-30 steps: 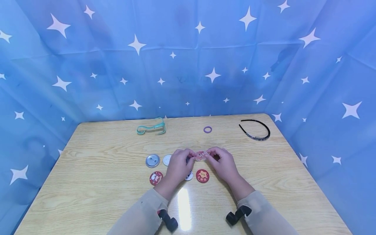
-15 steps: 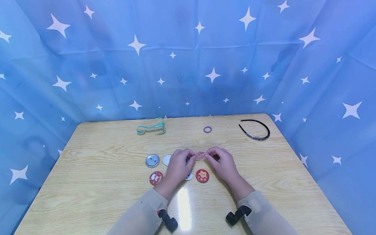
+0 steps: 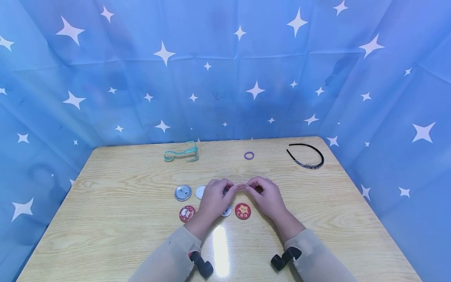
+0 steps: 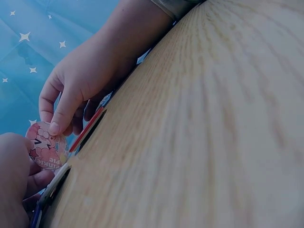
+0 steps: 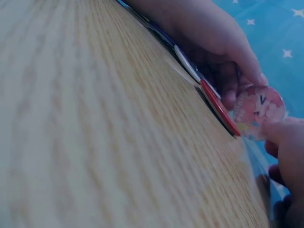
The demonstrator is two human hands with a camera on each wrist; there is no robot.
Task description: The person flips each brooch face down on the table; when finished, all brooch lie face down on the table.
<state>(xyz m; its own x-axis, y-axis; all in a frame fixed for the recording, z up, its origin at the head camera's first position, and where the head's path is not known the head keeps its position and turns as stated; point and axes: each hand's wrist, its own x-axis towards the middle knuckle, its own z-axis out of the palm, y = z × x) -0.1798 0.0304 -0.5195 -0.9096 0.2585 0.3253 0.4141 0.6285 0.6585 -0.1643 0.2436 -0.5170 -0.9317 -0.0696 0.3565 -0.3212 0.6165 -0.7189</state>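
Observation:
A round pink button badge (image 3: 241, 186) with a cartoon print is pinched between both hands above the table. My left hand (image 3: 216, 197) holds its left edge with thumb and fingers, and my right hand (image 3: 266, 196) pinches the right edge. From the head view the badge appears nearly edge-on; its printed face (image 4: 46, 147) shows in the left wrist view. Just below the hands lies a red badge with a yellow star (image 3: 243, 211). A white badge (image 3: 227, 211) is partly hidden by the left hand.
Left of the hands lie a silver badge with its pin side up (image 3: 183, 193), a partly covered white badge (image 3: 199, 192) and a red badge (image 3: 187, 214). Farther back are teal glasses-like frames (image 3: 181, 152), a purple ring (image 3: 249, 156) and a black headband (image 3: 311, 166).
The pink badge has tilted between the fingers, from showing its broad face to looking thin and nearly edge-on in the head view. Both hands stay in almost the same place.

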